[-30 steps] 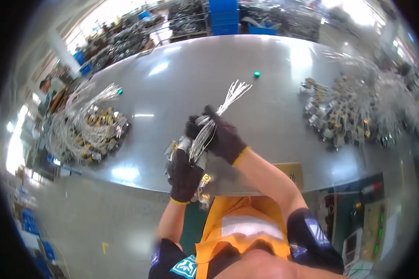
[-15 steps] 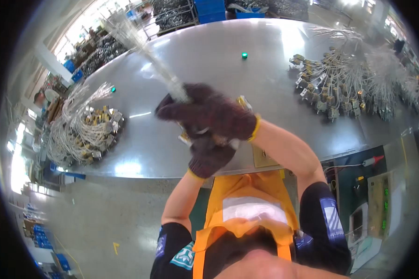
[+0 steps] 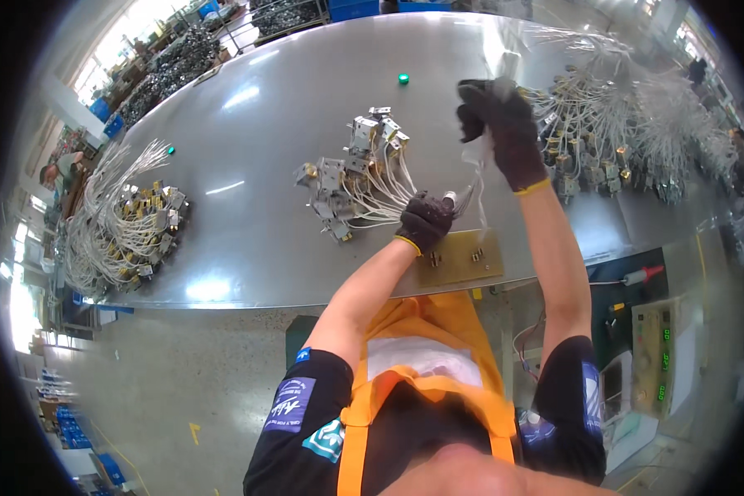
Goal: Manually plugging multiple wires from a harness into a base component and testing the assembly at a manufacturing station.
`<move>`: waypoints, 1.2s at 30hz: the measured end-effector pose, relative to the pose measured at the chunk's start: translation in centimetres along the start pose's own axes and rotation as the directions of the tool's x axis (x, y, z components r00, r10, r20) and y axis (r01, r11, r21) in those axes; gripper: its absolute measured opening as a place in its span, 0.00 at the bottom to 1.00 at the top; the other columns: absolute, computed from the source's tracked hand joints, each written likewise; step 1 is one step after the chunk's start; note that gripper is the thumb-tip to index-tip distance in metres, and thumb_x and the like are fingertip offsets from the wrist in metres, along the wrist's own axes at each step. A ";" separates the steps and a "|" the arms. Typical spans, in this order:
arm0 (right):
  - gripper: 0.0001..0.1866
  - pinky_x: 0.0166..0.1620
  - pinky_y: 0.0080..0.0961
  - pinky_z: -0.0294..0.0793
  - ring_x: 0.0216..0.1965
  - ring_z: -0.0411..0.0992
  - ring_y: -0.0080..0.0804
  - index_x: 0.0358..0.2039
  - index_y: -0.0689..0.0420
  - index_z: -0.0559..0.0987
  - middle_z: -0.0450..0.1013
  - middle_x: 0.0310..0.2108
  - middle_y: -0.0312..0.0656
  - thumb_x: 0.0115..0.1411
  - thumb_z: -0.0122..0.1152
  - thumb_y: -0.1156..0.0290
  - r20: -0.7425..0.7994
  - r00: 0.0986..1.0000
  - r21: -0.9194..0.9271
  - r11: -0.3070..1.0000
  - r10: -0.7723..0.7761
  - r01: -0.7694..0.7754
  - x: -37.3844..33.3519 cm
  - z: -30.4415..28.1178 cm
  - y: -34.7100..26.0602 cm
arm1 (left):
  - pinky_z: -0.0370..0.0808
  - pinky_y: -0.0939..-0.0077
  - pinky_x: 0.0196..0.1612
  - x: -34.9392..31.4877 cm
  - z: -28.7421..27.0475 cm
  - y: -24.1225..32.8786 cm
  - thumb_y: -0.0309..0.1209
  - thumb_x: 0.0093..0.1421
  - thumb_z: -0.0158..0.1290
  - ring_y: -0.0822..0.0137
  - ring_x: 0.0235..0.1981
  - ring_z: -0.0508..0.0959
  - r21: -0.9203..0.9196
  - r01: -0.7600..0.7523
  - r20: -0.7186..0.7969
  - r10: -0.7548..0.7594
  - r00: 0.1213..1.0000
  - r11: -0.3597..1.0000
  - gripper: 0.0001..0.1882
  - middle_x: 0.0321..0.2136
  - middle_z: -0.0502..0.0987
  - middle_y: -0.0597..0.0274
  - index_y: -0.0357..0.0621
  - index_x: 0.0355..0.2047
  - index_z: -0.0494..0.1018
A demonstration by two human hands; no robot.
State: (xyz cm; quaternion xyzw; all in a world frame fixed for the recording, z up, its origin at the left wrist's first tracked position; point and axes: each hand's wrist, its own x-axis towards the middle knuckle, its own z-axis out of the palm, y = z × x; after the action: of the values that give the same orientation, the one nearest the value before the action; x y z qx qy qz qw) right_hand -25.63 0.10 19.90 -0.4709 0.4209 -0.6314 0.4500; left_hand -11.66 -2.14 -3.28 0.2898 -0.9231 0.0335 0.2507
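My left hand (image 3: 426, 221), in a dark knitted glove with a yellow cuff, is closed around a bundle of white wires (image 3: 393, 202) low over the metal table. Small silvery metal housings (image 3: 332, 190) on the wire ends fan out to the left and lie on the tabletop. Past my left fist, loose wire tails (image 3: 478, 198) run right and up toward my right hand (image 3: 508, 132). That gloved hand is raised, its fingers bent around pale strands that blur above it; exactly how it grips them is smeared.
Similar wired parts form a pile at the left (image 3: 128, 231) and a larger pile at the right (image 3: 612, 132). A tan plate with small fittings (image 3: 463, 258) lies at the near table edge. A small green light (image 3: 403, 78) sits farther back. An instrument with a lit display (image 3: 655, 360) stands lower right.
The bundle has swung round: its metal ends now rest left on the table. My hands have parted, the right moving up and right, the left staying on the wires.
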 end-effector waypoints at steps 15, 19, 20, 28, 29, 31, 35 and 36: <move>0.07 0.43 0.39 0.80 0.27 0.71 0.30 0.37 0.60 0.75 0.69 0.23 0.38 0.64 0.54 0.70 -0.727 0.669 0.531 0.743 0.154 0.407 -18.7 -17.1 12.8 | 0.72 0.51 0.26 0.8 -2.7 -0.4 0.37 0.60 0.44 0.48 0.24 0.78 -0.095 0.027 0.346 0.007 0.938 0.995 0.09 0.23 0.77 0.53 0.55 0.35 0.73; 0.12 0.37 0.29 0.81 0.28 0.72 0.31 0.38 0.58 0.75 0.72 0.30 0.39 0.64 0.57 0.62 -0.897 0.424 0.301 0.874 0.124 0.382 -16.7 -22.2 12.4 | 0.70 0.54 0.21 -2.4 -5.2 2.3 0.29 0.50 0.51 0.51 0.19 0.75 -0.242 -0.216 0.178 0.262 0.948 0.946 0.16 0.18 0.74 0.57 0.54 0.41 0.73; 0.12 0.34 0.28 0.79 0.28 0.72 0.29 0.40 0.57 0.76 0.74 0.33 0.40 0.63 0.58 0.62 -0.907 0.421 0.170 0.939 0.030 0.300 -15.6 -22.6 11.6 | 0.70 0.53 0.21 -2.9 -5.7 3.0 0.28 0.49 0.52 0.50 0.18 0.75 -0.276 -0.191 0.183 0.247 0.952 0.942 0.15 0.18 0.74 0.56 0.53 0.39 0.74; 0.14 0.28 0.24 0.76 0.23 0.73 0.26 0.46 0.49 0.80 0.74 0.25 0.39 0.58 0.59 0.67 0.301 0.871 -0.954 -0.129 -0.387 0.272 0.9 -18.1 9.4 | 0.72 0.52 0.24 -4.1 -6.9 3.5 0.28 0.48 0.53 0.47 0.19 0.76 -0.419 -0.167 0.301 0.310 0.902 0.893 0.16 0.20 0.75 0.53 0.50 0.39 0.75; 0.14 0.25 0.26 0.75 0.22 0.73 0.27 0.45 0.51 0.79 0.75 0.26 0.40 0.58 0.59 0.67 0.210 0.968 -0.925 0.294 -0.134 0.242 1.6 -15.1 10.6 | 0.72 0.53 0.25 -4.2 -6.7 3.5 0.29 0.48 0.52 0.47 0.20 0.76 -0.487 -0.147 0.296 0.321 0.900 0.861 0.07 0.20 0.74 0.51 0.49 0.30 0.73; 0.14 0.17 0.29 0.74 0.20 0.74 0.31 0.44 0.55 0.77 0.75 0.27 0.41 0.58 0.58 0.65 0.058 0.897 -0.653 0.696 0.438 -0.297 2.8 -8.0 12.8 | 0.73 0.53 0.27 -4.5 -6.5 3.4 0.30 0.48 0.52 0.46 0.21 0.76 -0.556 -0.130 0.301 0.344 0.889 0.821 0.02 0.19 0.74 0.50 0.48 0.21 0.71; 0.24 0.32 0.30 0.77 0.25 0.75 0.31 0.46 0.58 0.76 0.78 0.29 0.39 0.56 0.61 0.53 0.349 0.752 -0.733 0.663 0.559 -0.152 -1.2 0.7 16.0 | 0.74 0.55 0.30 -5.4 -7.8 3.5 0.30 0.47 0.51 0.47 0.25 0.76 -0.567 -0.221 0.301 0.450 0.841 0.793 0.05 0.22 0.76 0.50 0.47 0.24 0.76; 0.24 0.35 0.27 0.76 0.25 0.75 0.28 0.45 0.58 0.76 0.78 0.31 0.37 0.57 0.61 0.52 0.318 0.676 -0.646 0.674 0.665 -0.359 -1.8 0.8 16.2 | 0.74 0.54 0.33 -5.7 -8.5 3.3 0.29 0.46 0.52 0.47 0.28 0.77 -0.493 -0.144 0.496 0.413 0.764 0.858 0.07 0.24 0.76 0.50 0.47 0.27 0.77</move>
State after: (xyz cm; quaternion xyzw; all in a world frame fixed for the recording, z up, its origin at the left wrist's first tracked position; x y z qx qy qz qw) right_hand -21.84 -2.15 4.17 -0.5863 0.5565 -0.1720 0.5631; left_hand -5.73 5.32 1.64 0.0794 -0.9718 -0.2222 0.0027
